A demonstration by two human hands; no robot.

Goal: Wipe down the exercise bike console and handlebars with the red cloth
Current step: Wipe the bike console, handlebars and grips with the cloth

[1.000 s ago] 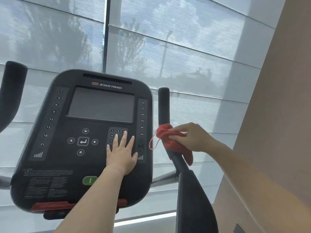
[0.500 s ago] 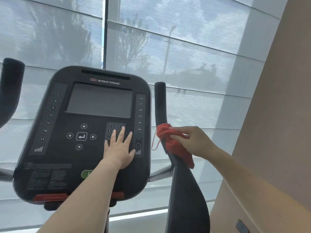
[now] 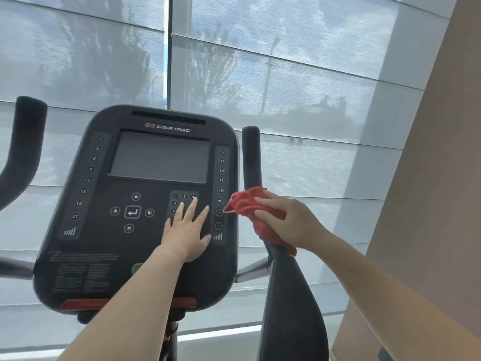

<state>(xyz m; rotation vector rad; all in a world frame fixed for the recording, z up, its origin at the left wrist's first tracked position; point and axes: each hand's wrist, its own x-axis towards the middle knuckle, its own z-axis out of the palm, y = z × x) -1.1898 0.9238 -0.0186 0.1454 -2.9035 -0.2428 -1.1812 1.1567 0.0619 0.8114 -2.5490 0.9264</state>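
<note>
Two hands are at work. Our left hand [image 3: 186, 234] lies flat, fingers straight, on the keypad [image 3: 179, 196] area of the console [image 3: 104, 230], gripping nothing. Just right of the console, our right hand [image 3: 289, 222] clasps the red cloth [image 3: 246, 203] around the right handlebar [image 3: 251, 157], fingers curled over the fabric. We judge the step in hand to be wiping this bar. The next move calls for sliding the wrapped cloth along the bar toward its upper tip, then treating the left handlebar [image 3: 26, 142], left of the console.
</note>
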